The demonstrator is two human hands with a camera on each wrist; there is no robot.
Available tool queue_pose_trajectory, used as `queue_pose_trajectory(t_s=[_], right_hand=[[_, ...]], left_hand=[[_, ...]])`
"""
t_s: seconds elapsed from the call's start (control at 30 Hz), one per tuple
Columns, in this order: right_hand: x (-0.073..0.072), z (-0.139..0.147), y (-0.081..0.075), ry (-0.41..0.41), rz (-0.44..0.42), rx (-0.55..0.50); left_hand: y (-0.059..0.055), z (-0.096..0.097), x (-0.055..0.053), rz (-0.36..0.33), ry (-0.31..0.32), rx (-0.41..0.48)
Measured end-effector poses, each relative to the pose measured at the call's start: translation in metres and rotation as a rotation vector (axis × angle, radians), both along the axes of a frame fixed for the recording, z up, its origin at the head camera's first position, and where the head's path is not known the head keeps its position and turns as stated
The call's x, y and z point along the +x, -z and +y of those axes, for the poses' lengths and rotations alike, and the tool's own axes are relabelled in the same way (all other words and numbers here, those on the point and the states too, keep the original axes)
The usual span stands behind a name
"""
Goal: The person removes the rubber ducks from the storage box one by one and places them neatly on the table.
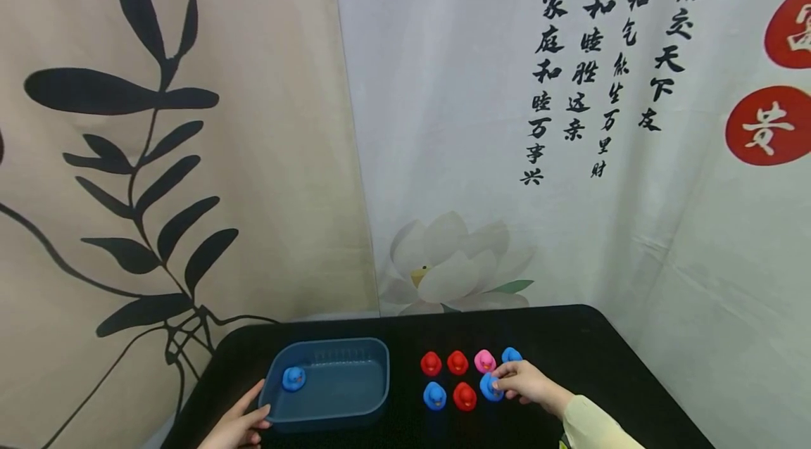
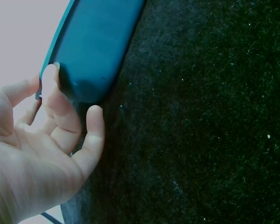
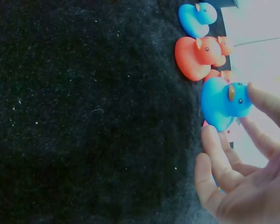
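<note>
My right hand (image 1: 531, 384) pinches a blue rubber duck (image 1: 488, 387) at the right end of the front row of ducks. In the right wrist view, fingertips touch that duck (image 3: 218, 103) at its head and its underside. A blue-grey plastic tray (image 1: 342, 393) lies to the left, with one blue duck (image 1: 294, 378) inside near its left wall. My left hand (image 1: 238, 425) grips the tray's left side near the front corner. The left wrist view shows its fingers on both sides of the tray rim (image 2: 51, 52), the other fingers loosely bent below.
Beside the held duck stand a red duck (image 1: 464, 397) and a blue duck (image 1: 434, 396). Behind them are two red ducks (image 1: 431, 364), a pink duck (image 1: 485, 361) and a blue duck (image 1: 511, 355). A black table (image 1: 570, 343) carries everything, with a printed curtain (image 1: 285, 153) behind.
</note>
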State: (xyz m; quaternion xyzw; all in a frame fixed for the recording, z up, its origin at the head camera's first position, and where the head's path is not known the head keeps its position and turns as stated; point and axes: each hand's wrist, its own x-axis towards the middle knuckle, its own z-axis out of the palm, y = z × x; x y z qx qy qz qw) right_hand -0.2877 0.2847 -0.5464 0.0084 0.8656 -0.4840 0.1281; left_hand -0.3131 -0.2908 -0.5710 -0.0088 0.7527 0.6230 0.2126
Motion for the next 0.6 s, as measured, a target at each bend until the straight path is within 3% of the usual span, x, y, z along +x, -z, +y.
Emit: queue_pose_trajectory(t_s=[0.6], right_hand=[[0.0, -0.002, 0.02, 0.036, 0.001, -0.001]], left_hand=[[0.002, 0.002, 0.0, -0.004, -0.046, -0.034]])
